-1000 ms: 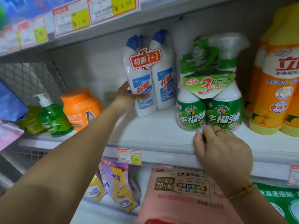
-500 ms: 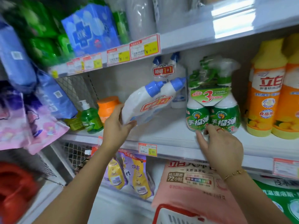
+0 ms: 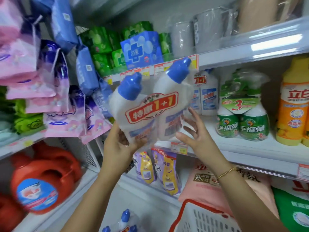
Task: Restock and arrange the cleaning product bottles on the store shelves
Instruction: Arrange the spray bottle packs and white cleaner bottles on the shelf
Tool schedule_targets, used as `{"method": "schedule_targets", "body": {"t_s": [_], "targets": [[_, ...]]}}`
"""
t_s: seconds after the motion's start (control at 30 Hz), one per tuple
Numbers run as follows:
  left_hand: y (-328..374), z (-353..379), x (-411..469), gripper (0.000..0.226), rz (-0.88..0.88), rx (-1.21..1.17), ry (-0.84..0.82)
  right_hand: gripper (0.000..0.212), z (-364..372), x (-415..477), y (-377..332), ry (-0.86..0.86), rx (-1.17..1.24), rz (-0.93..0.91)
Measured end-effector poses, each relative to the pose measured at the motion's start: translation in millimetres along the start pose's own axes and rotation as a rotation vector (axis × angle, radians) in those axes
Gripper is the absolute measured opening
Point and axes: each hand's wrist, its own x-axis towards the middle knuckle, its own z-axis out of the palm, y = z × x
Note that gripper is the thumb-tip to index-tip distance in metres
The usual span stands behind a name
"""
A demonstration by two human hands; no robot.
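– Shelf space first: why is the white metal shelf (image 3: 250, 148) showing a bare patch just left of the shrink-wrapped pair of green spray bottles (image 3: 242, 124)?
– I'm guessing it's waiting for the clear-wrapped twin pack of white bottles with blue caps and a red "1+1" label (image 3: 150, 111). That pack is hanging in the air in front of the shelf edge, caps up and tilting right. An identical twin pack (image 3: 206, 96) is standing at the back, so this one is probably going in front of it.
– And the hands?
– The left hand (image 3: 117, 148) is gripping the pack's base, fingers curling round it and carrying the weight. The right hand (image 3: 195, 136) is spreading wide, fingers straight, by the right bottle's side. Whether it's touching the wrap, I can't tell. It's likely steadying or guiding.
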Motion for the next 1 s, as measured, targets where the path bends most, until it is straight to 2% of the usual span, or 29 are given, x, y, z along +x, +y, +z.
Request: {"method": "schedule_targets", "body": {"t_s": [0.1,0.2,0.37,0.5,0.6,0.67,0.7,0.73,0.83,0.87,0.93,1.0], "targets": [[12.5,-10.0,-12.8,0.061,-0.082,-0.14,-0.085,0.066,6.8,-13.7,-7.0,-0.067,0.039,0.016],[24.2,-16.8,-20.8,0.057,-0.14,-0.189,-0.137,0.047,4.5,-29.9,-18.6,-0.084,0.046,-0.008],[35.1,-25.9,-35.5,0.063,-0.223,-0.265,-0.134,0.036,4.3,-45.2,-34.4,-0.093,0.066,0.045],[27.8,-34.9,-42.6,0.067,-0.38,-0.356,-0.135,0.03,11.9,-50.3,-42.3,-0.111,0.03,0.067],[15.1,-37.3,-48.4,0.077,-0.491,-0.5,-0.089,0.029,22.0,-47.0,-35.0,-0.138,0.09,0.231],[7.8,-36.3,-49.5,0.085,-0.526,-0.518,-0.018,0.024,32.3,-47.8,-30.3,-0.151,-0.008,0.263],[3.8,-34.6,-49.1,0.077,-0.528,-0.51,0.023,0.026,37.9,-49.8,-27.8,-0.151,-0.114,0.216],[1.9,-32.0,-48.7,0.066,-0.527,-0.508,0.068,0.039,45.4,-53.0,-22.0,-0.162,-0.258,0.176],[0.5,-19.4,-48.3,0.055,-0.516,-0.499,0.211,0.132,88.3,-69.7,-7.8,-0.314,-0.761,0.225],[1.7,-15.7,-48.8,0.053,-0.513,-0.497,0.257,0.142,105.7,-77.3,-3.7,-0.297,-0.929,0.177],[2.0,-11.8,-49.2,0.046,-0.507,-0.502,0.321,0.135,128.1,-85.7,3.2,-0.154,-1.092,-0.067],[2.6,-11.3,-48.2,0.041,-0.502,-0.51,0.334,0.117,135.3,-82.6,11.5,-0.033,-1.068,-0.246]]}}
